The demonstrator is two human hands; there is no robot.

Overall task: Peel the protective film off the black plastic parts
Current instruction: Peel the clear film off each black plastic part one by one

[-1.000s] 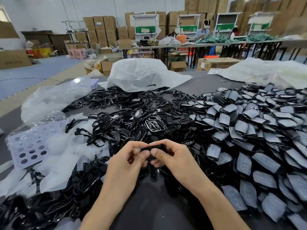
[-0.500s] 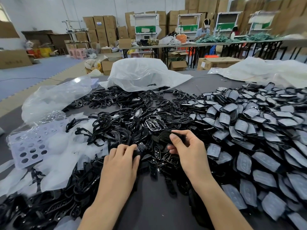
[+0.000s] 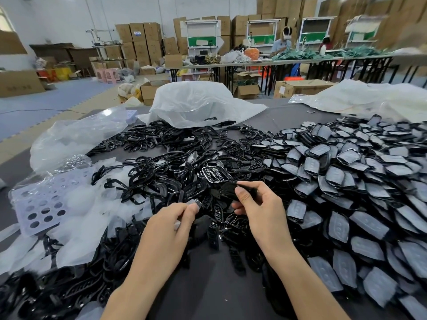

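Note:
My right hand [image 3: 256, 204] grips a glossy black plastic part [image 3: 227, 190], held just above the central heap of bare black parts [image 3: 175, 172]. My left hand [image 3: 171, 222] sits lower left of it and pinches a small strip of clear film [image 3: 196, 202] between thumb and fingers. The two hands are a short gap apart. To the right spreads a big pile of black parts still wearing grey film [image 3: 346, 181].
Peeled white film scraps and a perforated sheet [image 3: 41, 204] lie at left, with clear plastic bags [image 3: 198, 105] behind the heaps. Dark table surface [image 3: 208, 285] shows between my forearms. Tables, cardboard boxes and seated people fill the room beyond.
Both hands were joined on one part, then drew apart. My right hand lifted the black part up and right; my left hand came away holding a piece of film.

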